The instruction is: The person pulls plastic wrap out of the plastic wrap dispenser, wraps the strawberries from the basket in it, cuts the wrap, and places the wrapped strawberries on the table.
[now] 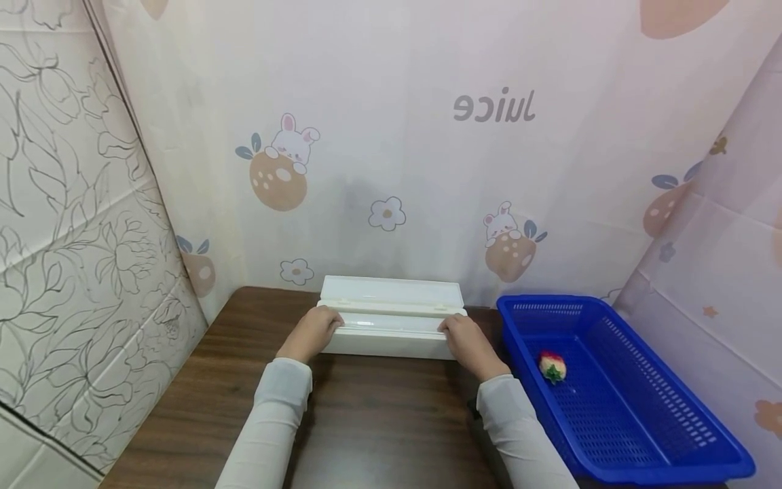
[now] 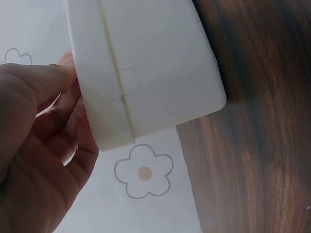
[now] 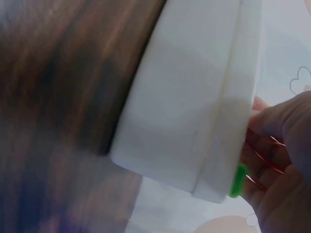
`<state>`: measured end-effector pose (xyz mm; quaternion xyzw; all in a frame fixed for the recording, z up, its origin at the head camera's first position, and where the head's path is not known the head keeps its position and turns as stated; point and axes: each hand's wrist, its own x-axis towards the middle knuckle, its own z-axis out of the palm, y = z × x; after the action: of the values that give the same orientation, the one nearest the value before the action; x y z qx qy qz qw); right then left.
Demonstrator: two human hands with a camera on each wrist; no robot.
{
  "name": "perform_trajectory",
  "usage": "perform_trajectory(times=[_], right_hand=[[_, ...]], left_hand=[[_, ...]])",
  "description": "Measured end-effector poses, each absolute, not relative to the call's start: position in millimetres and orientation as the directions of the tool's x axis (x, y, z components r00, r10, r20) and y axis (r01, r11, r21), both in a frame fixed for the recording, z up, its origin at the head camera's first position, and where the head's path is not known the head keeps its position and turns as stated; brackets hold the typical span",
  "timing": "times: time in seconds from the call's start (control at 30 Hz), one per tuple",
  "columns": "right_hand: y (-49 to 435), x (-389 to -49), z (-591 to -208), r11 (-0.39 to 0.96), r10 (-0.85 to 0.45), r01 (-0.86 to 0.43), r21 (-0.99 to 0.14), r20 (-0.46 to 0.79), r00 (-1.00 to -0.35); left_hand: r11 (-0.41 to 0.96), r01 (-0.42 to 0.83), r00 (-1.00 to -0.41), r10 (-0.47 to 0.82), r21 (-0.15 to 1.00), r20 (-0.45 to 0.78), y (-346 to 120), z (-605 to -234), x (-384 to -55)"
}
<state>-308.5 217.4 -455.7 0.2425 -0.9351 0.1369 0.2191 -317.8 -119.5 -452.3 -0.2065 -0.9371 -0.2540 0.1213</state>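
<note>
A long white box [image 1: 391, 345], looking like a cling film dispenser, lies at the back of the table with its lid [image 1: 391, 292] raised behind it. A shiny strip [image 1: 391, 322] spans its opening. My left hand [image 1: 314, 331] grips near the left end of its front upper edge, thumb and bent fingers showing in the left wrist view. My right hand [image 1: 470, 343] grips likewise near the right end. Close by the right fingers is a small green piece [image 3: 238, 180]. Whether the fingertips also pinch film is hidden.
To the right stands a blue plastic basket [image 1: 552, 435] holding a toy strawberry [image 1: 552, 367]. Patterned curtains [image 1: 391, 136] hang behind and beside the dark wooden table [image 1: 379, 407]. A dark object lies partly under the right forearm.
</note>
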Motion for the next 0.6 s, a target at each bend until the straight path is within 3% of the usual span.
perform_trajectory(times=[0.6], right_hand=[[215.3,-301.6,-458.9,0.855,-0.355,-0.498,-0.145,0.536,-0.766]], left_hand=[[0.788,0.486,-0.853,0.333,0.377,0.403,-119.3,-452.6,-311.8]])
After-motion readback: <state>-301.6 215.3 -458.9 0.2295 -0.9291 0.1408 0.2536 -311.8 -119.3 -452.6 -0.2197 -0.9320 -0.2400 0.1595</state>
